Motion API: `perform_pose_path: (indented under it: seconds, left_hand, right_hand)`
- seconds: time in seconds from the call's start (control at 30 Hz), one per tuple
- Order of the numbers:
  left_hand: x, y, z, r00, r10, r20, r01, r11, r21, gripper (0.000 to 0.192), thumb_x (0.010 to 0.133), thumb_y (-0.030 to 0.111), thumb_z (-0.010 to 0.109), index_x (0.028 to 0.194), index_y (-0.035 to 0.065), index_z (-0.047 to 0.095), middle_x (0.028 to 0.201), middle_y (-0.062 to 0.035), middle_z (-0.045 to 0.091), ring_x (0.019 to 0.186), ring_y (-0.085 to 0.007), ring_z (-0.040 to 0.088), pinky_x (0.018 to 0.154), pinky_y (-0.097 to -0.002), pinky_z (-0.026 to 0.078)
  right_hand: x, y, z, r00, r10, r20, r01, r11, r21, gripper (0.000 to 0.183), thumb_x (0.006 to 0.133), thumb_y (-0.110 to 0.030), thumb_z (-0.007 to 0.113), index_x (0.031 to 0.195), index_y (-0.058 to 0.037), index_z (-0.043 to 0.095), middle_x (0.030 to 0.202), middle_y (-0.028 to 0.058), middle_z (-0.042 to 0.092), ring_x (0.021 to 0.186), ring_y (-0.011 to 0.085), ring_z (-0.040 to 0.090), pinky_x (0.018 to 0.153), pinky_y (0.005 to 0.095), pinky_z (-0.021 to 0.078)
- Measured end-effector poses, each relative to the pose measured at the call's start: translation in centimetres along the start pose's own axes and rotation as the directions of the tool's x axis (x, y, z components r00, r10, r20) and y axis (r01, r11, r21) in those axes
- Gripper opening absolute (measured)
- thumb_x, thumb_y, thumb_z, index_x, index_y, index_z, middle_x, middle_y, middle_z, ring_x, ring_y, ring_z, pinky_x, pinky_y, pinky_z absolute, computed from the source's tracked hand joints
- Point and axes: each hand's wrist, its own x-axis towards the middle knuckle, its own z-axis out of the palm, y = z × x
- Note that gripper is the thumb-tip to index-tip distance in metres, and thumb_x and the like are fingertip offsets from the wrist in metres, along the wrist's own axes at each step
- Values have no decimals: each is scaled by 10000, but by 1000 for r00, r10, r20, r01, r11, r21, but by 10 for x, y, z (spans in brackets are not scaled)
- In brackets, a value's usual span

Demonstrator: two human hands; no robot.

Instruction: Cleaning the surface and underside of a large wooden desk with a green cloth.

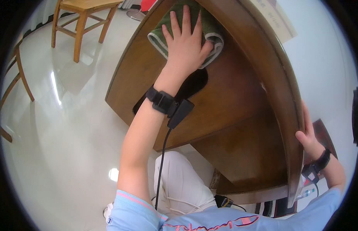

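My left hand (pixel 186 43) lies flat on a folded green towel (pixel 158 36) with pale edging, its fingers spread and the thumb by the towel's rolled edge. Under the towel is a brown wooden surface (pixel 231 92) of a large piece of furniture. A black rounded shape (pixel 197 82), a hole or an inlay, shows partly beneath my left wrist. On the right, my right hand (pixel 310 140) grips the edge of a raised, curved-looking wooden panel (pixel 288 115), thumb on the near side. The fingers on its far side are partly hidden.
A wooden chair (pixel 80 13) stands on the glossy pale tile floor (pixel 66 130) at upper left. Part of another chair (pixel 23 75) shows at the left rim. A clear plastic bottle (pixel 306 193) lies below my right wrist. A cable (pixel 161 167) runs from my left wrist device (pixel 179 112).
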Motion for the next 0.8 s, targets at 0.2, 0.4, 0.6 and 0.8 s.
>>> perform_pose_path:
  seconds: [0.2, 0.4, 0.6, 0.8]
  left_hand:
    - [-13, -23, -5, 999, -32, 12, 32, 999, -15, 605, 761, 297, 516, 1306, 84, 361, 1445, -137, 120, 1303, -428, 79, 1011, -581, 111]
    - [-59, -74, -3, 988, -150, 36, 148, 988, 47, 573, 742, 207, 507, 1281, 60, 381, 1447, -122, 121, 1308, -416, 72, 1020, -570, 107]
    - [-152, -127, -4, 943, -317, 99, 318, 948, 4, 615, 716, 41, 442, 1313, 17, 294, 1434, -159, 124, 1295, -436, 82, 1043, -527, 101]
    - [-270, -151, 4, 802, -594, 66, 597, 795, -107, 564, 767, 27, 378, 1313, -31, 250, 1381, -231, 199, 1256, -417, 187, 1053, -407, 150]
  right_hand:
    - [2, 1, 3, 999, 5, -35, -4, 1000, 31, 900, 737, -497, 576, 1383, -42, 146, 1415, 119, 203, 1309, 225, 191, 1052, 365, 165]
    - [0, 1, 0, 998, 42, -53, -39, 998, 46, 900, 732, -490, 584, 1382, -39, 153, 1406, 121, 223, 1302, 223, 212, 1050, 361, 174]
    - [0, 8, 0, 995, 60, -76, -55, 996, 69, 917, 721, -494, 601, 1384, -47, 151, 1399, 125, 236, 1293, 224, 231, 1042, 366, 200]
    - [-7, 13, -4, 993, 69, -93, -68, 998, 17, 917, 714, -529, 603, 1383, -74, 171, 1392, 125, 251, 1281, 236, 256, 1030, 385, 235]
